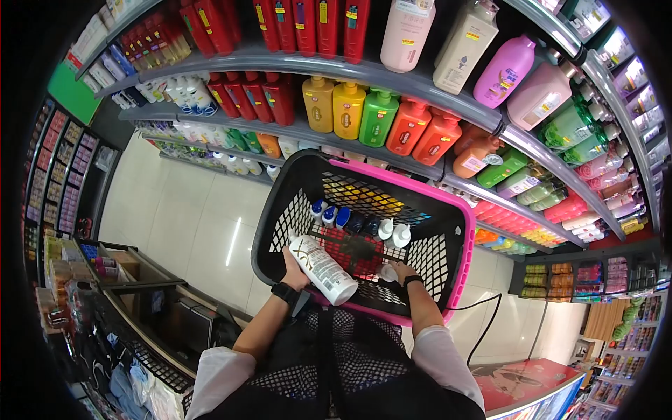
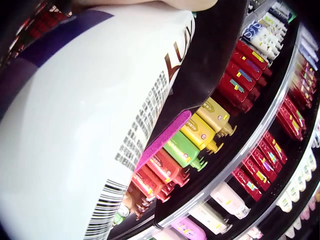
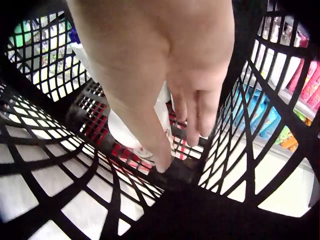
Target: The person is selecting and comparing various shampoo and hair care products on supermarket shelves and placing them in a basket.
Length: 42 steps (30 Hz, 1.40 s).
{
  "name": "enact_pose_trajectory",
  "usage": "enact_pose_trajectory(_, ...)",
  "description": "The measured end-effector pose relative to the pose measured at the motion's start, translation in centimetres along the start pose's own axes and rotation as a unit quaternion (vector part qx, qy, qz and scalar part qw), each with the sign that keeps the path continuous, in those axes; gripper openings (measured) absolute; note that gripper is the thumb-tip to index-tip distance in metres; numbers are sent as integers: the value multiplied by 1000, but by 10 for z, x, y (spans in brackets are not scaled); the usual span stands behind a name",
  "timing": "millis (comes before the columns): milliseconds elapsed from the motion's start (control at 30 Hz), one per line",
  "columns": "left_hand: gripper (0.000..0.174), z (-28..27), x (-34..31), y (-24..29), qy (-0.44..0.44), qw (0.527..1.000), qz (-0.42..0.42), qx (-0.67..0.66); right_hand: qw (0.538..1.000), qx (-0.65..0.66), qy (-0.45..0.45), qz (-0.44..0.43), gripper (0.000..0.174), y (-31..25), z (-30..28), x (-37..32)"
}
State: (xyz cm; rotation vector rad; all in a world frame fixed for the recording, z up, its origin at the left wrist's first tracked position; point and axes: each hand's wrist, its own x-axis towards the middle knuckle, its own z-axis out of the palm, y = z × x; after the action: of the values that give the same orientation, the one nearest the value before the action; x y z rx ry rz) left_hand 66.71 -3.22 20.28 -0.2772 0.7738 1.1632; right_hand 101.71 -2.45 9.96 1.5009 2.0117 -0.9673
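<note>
My left hand [image 1: 294, 271] grips a large white bottle [image 1: 323, 270] with dark printing, tilted over the front left of the black shopping basket [image 1: 280, 203]. In the left wrist view the bottle's back label shows a barcode [image 2: 107, 207], and a finger [image 2: 192, 4] lies across its far end. Down inside the basket at the front right, my right hand [image 1: 401, 271] has its thumb and fingers about another white bottle [image 3: 125, 130], partly hidden by the hand. Along the far side of the basket stand blue-capped bottles [image 1: 329, 215] and white pump bottles [image 1: 400, 235].
Shelves [image 1: 280, 59] of pump bottles in red, yellow, green and orange curve beyond the basket. A pink strip [image 1: 467, 231] edges the basket. Pale floor tiles [image 1: 182, 210] lie to the left, by a wooden-edged stand [image 1: 147, 308]. A black cable [image 1: 490, 318] runs at the right.
</note>
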Motion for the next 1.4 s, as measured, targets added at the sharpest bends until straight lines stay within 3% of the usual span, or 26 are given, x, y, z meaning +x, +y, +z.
enact_pose_trajectory(133,61,5,-5,0,6,1000,-3,-4,1000,-9,-30,5,104,6,-3,6)
enact_pose_trajectory(200,62,11,-9,-1,4,1000,4,-10,987,131,-66,58,95,-4,-9,1)
enact_pose_trajectory(233,62,12,-8,-1,-1,1000,1,-9,993,115,-4,21,85,0,1,6)
enact_pose_trajectory(267,62,12,-8,-2,-3,1000,0,-9,993,114,-2,23,85,8,20,20)
enact_pose_trajectory(333,61,9,-11,-1,15,1000,9,-1,994,52,74,65,75,17,51,47)
enact_pose_trajectory(367,61,7,-11,1,-4,1000,5,2,987,113,26,115,62,8,42,38)
enact_pose_trajectory(467,60,5,-9,-2,2,1000,4,-19,971,170,16,166,52,-10,24,26)
enact_pose_trajectory(633,59,7,-9,-3,12,999,34,-16,935,292,-6,200,48,0,-10,22)
enact_pose_trajectory(667,59,7,-9,-3,17,999,43,-14,941,274,11,197,42,39,24,61)
enact_pose_trajectory(733,59,7,-9,-3,15,999,41,-17,950,226,41,213,42,47,4,49)
enact_pose_trajectory(800,60,6,-8,-3,13,999,39,-20,960,50,147,232,44,52,-2,44)
enact_pose_trajectory(833,60,3,-7,-3,10,999,43,-18,953,103,89,271,52,54,-21,37)
enact_pose_trajectory(867,60,4,-8,-3,6,999,47,-16,953,70,158,249,55,55,-24,31)
enact_pose_trajectory(1000,60,9,-12,-4,51,998,41,-13,966,1,147,215,51,55,-51,22)
enact_pose_trajectory(1133,59,-2,-5,-6,21,999,50,-6,966,-38,176,188,51,63,-41,26)
enact_pose_trajectory(1233,59,-12,0,-6,11,998,62,11,970,-103,204,89,53,75,-25,28)
enact_pose_trajectory(1400,55,-5,-2,-5,40,997,59,23,976,-93,170,96,54,77,-30,35)
